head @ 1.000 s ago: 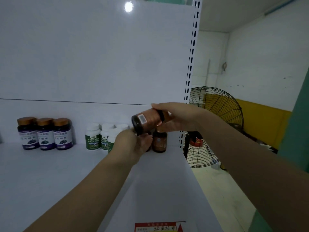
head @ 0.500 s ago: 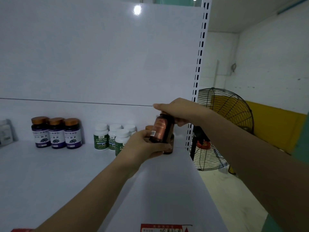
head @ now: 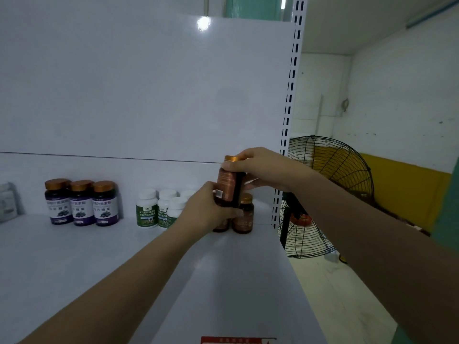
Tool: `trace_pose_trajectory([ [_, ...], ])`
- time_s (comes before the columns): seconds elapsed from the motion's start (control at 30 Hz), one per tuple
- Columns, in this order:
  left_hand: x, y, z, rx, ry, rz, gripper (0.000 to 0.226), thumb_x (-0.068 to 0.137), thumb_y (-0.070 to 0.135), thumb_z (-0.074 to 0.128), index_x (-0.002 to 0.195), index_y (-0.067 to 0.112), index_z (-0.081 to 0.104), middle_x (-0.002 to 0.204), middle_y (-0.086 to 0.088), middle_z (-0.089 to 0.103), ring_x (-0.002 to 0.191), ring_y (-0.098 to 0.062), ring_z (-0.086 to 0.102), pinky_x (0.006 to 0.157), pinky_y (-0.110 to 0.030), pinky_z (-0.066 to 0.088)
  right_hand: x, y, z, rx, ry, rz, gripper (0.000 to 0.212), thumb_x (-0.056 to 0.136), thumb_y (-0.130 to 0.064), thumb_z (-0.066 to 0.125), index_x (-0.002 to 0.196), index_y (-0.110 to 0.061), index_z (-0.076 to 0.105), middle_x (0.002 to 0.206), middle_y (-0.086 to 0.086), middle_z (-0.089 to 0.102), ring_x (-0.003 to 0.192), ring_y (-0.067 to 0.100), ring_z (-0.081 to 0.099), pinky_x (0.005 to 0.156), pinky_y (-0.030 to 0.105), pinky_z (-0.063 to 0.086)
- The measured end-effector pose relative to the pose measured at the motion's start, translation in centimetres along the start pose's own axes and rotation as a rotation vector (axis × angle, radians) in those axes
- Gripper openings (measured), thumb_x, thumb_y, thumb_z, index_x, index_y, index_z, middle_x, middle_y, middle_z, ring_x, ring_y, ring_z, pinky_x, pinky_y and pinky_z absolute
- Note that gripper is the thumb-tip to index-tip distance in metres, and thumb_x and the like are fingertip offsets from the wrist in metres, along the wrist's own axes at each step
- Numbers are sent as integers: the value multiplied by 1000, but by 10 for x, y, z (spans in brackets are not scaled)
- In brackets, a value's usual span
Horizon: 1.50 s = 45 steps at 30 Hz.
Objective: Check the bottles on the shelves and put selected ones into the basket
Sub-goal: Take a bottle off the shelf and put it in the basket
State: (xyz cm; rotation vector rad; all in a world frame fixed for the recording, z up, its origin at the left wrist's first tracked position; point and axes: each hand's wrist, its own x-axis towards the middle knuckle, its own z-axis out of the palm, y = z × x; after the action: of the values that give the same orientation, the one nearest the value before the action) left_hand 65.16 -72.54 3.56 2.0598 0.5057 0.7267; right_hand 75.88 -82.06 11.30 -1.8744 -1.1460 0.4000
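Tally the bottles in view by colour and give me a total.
Purple-label bottles: 3
White green-label bottles: 4
Brown bottles: 3, counting the held brown bottle in left hand and right hand, and one half hidden
Total: 10
Pale container, far left: too blurred, uncounted.

I see white panel point(head: 149, 95) far | slotted post point(head: 290, 100) right | black fan point(head: 330, 184) beyond it | white wall point(head: 402, 90), yellow band point(head: 402, 180) | pale floor point(head: 342, 294)

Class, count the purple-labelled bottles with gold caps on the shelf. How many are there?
3. All stand in a row on the shelf, left of the white bottles: left purple bottle, middle purple bottle, right purple bottle. None looks hidden.
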Motion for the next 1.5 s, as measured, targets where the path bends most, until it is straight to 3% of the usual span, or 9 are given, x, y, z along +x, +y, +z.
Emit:
trace_pose_trajectory([
  [0.13,12,6,-17,775,-48,71,50,84,39,64,124,13,49,120,-7,55,108,-26,52,86,-33,43,-2,3,1,-239,118,-29,41,83,-36,70,111,-9,57,104,0,61,98,18,61,82,32,56],
  [0.23,11,6,-23,1041,-50,72,46,89,47,54,120,14,49,120,-9,52,111,-29,47,80,-34,34,-4,9,12,-400,126,5,46,81,-40,70,110,-7,58,108,10,61,99,20,58,90,37,52],
  [0.57,-8,3,-14,1109,-117,57,46,90,48,48,118,12,50,122,-12,51,119,-32,36,93,-38,32,-10,28,32,-518,71,79,48,82,-41,69,113,-6,57,107,10,58,97,22,54,80,32,48],
  [0.7,-13,-1,-9,1027,-143,29,40,87,43,55,115,15,52,122,-12,51,117,-32,40,91,-36,36,-12,28,30,-519,70,75,48,82,-40,69,114,-6,57,113,13,60,105,25,57,90,37,52],
  [0.93,-19,-12,-32,999,-90,-57,46,85,42,60,120,14,52,121,-10,55,110,-29,49,87,-36,43,-10,-8,41,-470,34,-21,46,83,-36,69,112,-1,60,115,18,60,89,20,53,76,30,45],
  [1.13,-58,-24,-114,998,10,-157,34,87,40,59,107,13,53,112,-9,59,104,-28,52,82,-35,45,-12,-79,105,-481,-36,-184,32,86,-36,66,95,-7,59,117,16,60,101,25,57,91,36,50],
  [1.2,-81,-32,-153,993,62,-209,32,87,40,60,104,14,54,110,-6,59,102,-26,51,80,-33,43,-11,-107,140,-471,-73,-236,40,86,-36,66,103,-1,60,117,18,61,105,27,58,93,39,49],
  [1.37,-160,-56,-267,1066,205,-363,47,87,45,59,120,12,53,117,-7,58,106,-26,51,85,-35,45,-24,-189,248,-380,-185,-403,35,85,-32,67,102,-2,62,115,18,63,85,20,54,74,29,48],
  [1.5,-245,-82,-363,1112,298,-544,46,87,45,58,118,12,53,117,-9,55,108,-28,48,86,-35,42,-45,-254,351,-284,-303,-510,42,83,-32,69,109,0,61,109,19,63,80,19,55,84,36,53],
])
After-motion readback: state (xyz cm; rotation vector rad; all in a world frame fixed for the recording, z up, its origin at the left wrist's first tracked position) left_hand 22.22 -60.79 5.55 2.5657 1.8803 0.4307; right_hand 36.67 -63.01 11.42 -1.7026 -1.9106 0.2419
